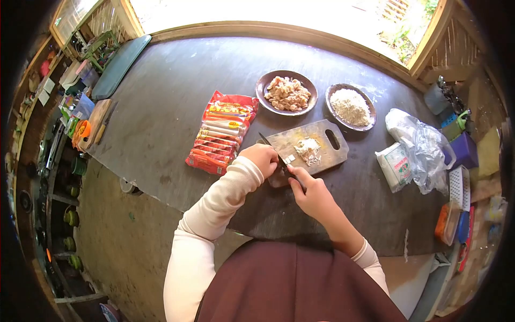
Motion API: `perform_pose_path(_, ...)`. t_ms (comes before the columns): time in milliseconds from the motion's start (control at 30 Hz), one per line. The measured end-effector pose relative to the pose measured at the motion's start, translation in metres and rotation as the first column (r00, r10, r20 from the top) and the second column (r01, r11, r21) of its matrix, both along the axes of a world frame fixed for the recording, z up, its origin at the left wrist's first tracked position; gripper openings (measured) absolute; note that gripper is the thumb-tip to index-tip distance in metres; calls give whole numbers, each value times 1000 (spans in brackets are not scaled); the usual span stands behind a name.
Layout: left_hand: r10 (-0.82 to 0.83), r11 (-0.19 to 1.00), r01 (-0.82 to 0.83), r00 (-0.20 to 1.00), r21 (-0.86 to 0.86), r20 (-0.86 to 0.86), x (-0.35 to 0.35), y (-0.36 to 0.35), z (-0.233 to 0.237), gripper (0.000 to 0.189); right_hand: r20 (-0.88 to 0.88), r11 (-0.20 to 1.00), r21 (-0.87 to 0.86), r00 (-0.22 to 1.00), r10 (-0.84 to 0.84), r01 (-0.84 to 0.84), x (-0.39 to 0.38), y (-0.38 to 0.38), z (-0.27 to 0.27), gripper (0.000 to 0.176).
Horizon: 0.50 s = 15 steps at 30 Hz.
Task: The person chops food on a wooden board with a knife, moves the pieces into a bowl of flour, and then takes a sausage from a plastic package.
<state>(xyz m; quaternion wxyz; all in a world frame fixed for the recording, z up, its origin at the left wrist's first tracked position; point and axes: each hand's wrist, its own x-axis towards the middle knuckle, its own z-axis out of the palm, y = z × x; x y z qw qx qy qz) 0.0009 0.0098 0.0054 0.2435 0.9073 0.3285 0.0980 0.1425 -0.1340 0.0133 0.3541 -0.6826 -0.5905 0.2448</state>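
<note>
A wooden cutting board [333, 140] lies on the dark round table [171, 91], with a small heap of chopped white pieces [308, 150] on it. My right hand [314, 194] grips the handle of a dark knife [271, 147], whose blade slants across the board's near left corner. My left hand [262, 158] is curled at that corner, right against the blade, beside a small pale piece [289, 159]. Whether its fingers pinch that piece is hidden. A red packet of sausages [222, 131] lies just left of my left hand.
Behind the board stand a bowl of brownish chunks [287, 92] and a bowl of white crumbs [351, 106]. A clear plastic bag [424, 147] and a white packet [394, 163] lie to the right, near coloured containers [464, 150]. A green board [118, 64] lies far left.
</note>
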Motion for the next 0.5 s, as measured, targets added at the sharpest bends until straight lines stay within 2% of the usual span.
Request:
perform_pose_path(67,7,1000,-7,1000,-17,-3,-1,-1,2,15,-141,995,-95,990,1,-14,1,-4,15,26)
perform_pose_path(200,15,1000,-15,1000,8,6,-1,-1,-1,14,-209,1000,-4,978,23,-25,2,-8,12,25)
perform_pose_path(267,1,1000,-2,1000,22,22,0,0,-2,14,-131,993,-119,991,0,-15,1,-9,24,24)
perform_pose_path(300,3,1000,-4,1000,30,5,0,0,0,14,-133,993,-121,991,-1,-15,-1,-9,22,24)
perform_pose_path(367,5,999,-4,1000,33,-19,1,0,-1,14,64,997,-71,998,-20,25,-5,-7,15,24)
perform_pose_path(500,22,1000,-21,999,12,-41,1,-3,3,15,142,1000,19,990,-23,21,-7,0,-3,23)
